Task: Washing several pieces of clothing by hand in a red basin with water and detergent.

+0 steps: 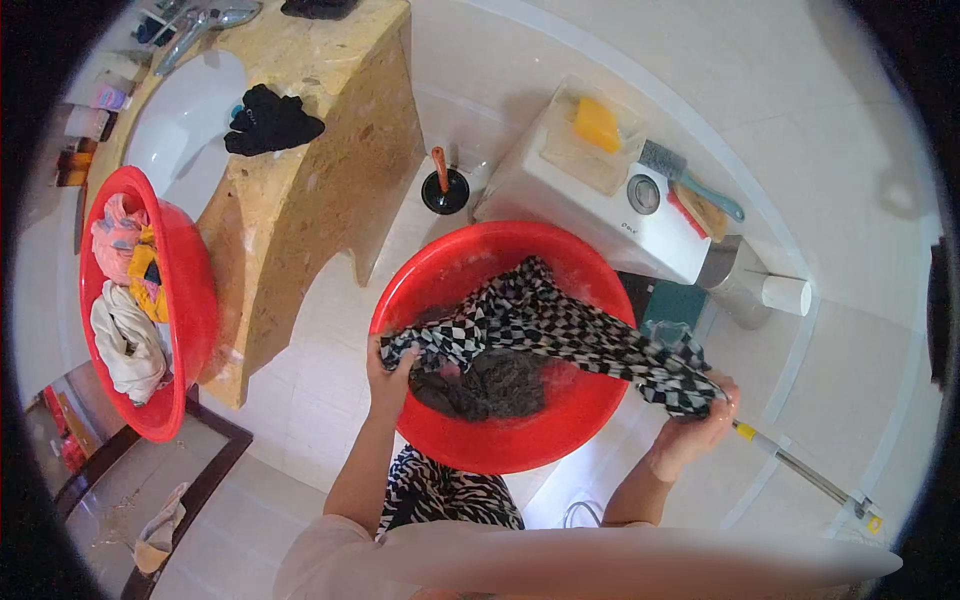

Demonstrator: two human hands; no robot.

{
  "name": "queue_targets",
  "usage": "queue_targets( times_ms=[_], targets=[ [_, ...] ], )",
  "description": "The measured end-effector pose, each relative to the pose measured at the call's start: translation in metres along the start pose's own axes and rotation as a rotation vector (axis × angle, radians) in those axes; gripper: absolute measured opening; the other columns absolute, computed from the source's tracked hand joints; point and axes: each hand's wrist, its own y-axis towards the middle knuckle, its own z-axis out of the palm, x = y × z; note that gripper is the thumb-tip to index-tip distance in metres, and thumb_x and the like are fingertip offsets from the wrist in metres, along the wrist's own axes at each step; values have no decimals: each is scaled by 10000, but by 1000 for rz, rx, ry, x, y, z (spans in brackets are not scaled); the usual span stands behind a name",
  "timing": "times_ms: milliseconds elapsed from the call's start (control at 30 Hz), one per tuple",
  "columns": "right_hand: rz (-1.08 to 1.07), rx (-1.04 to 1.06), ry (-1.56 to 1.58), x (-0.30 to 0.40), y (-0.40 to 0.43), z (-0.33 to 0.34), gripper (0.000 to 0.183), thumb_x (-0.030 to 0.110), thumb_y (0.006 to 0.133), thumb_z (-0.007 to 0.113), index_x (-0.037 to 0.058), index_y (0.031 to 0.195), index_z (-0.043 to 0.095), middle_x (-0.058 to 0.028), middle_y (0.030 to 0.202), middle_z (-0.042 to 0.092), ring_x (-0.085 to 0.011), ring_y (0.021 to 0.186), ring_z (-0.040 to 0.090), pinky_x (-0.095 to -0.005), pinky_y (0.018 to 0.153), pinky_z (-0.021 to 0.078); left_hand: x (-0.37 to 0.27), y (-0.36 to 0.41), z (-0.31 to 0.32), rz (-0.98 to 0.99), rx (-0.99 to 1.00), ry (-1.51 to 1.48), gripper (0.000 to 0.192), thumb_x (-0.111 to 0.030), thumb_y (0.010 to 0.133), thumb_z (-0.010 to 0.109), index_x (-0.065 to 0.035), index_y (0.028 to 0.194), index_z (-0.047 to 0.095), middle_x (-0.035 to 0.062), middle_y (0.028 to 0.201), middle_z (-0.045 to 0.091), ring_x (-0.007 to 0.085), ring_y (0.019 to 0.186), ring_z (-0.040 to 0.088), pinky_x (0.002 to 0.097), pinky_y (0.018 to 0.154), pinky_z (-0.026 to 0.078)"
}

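Note:
A black-and-white checked cloth point(551, 319) stretches between my two hands above a large red basin point(517, 446). At the basin's left rim, my left hand point(391, 375) grips one end of it. My right hand point(701, 427) holds the other end, out beyond the right rim. The cloth sags in the middle, and its upper fold lies over the inside of the basin. Beneath it, dark wet fabric point(487, 386) rests in the basin, partly hidden by the cloth. Whether the checked cloth is a garment cannot be told.
Another red basin point(199, 300) with clothes stands left, beside a stone washbasin counter point(330, 127) bearing a black cloth point(274, 124). Behind are a plunger point(442, 184) and a white toilet tank point(600, 202) with brushes point(690, 180). A metal pole point(810, 476) leans right.

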Motion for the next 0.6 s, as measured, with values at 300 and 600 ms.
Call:
queue_targets(
  times_ms=[300, 600],
  targets=[
    [213, 345, -575, -144, -11, 14, 292, 187, 841, 605, 15, 1072, 555, -106, 921, 601, -194, 955, 559, -338, 890, 422, 14, 26, 56, 156, 189, 102, 438, -28, 784, 641, -52, 1179, 454, 93, 1083, 529, 193, 1002, 529, 315, 896, 415],
    [-126, 766, -1042, -336, -41, 54, 604, 173, 745, 689, 126, 1306, 470, -214, 1305, 425, -424, 1214, 386, -510, 1016, 331, 109, 62, 158, 510, 482, 1187, 871, -208, 645, 813, -232, 1397, 372, 133, 1427, 270, 376, 1285, 305, 610, 980, 304]
  ],
)
